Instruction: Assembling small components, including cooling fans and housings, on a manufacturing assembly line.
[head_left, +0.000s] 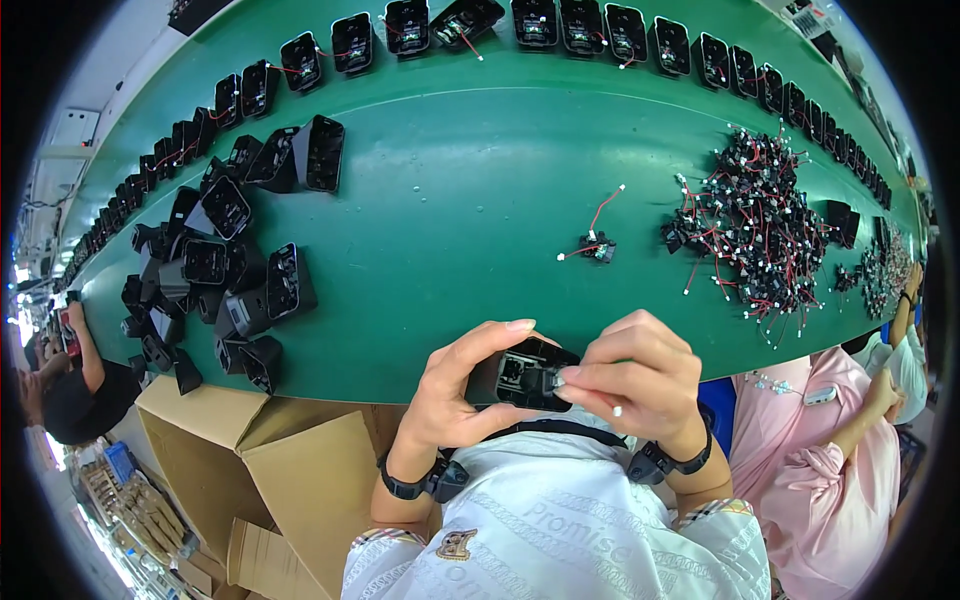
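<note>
My left hand (pixel 448 392) grips a small black open-faced housing (pixel 518 374) by its sides, thumb along the upper edge, just in front of my body. Its opening faces up, and some light-coloured detail shows inside. At its right end my right hand (pixel 645 375) is closed, thumb and fingertips pinching a small part against the opening. Those fingers mostly hide the part; a white connector tip (pixel 617 411) pokes out below them. On the green table (pixel 450 240) ahead lies a single small black part (pixel 600 247) with red wires and white plugs.
Black housings (pixel 205 262) are heaped at the left, and wired parts (pixel 765 225) at the right. A curved row of housings (pixel 535 25) lines the far side. An open cardboard box (pixel 315 480) stands below the table's left front edge. A person in pink (pixel 825 490) sits at my right.
</note>
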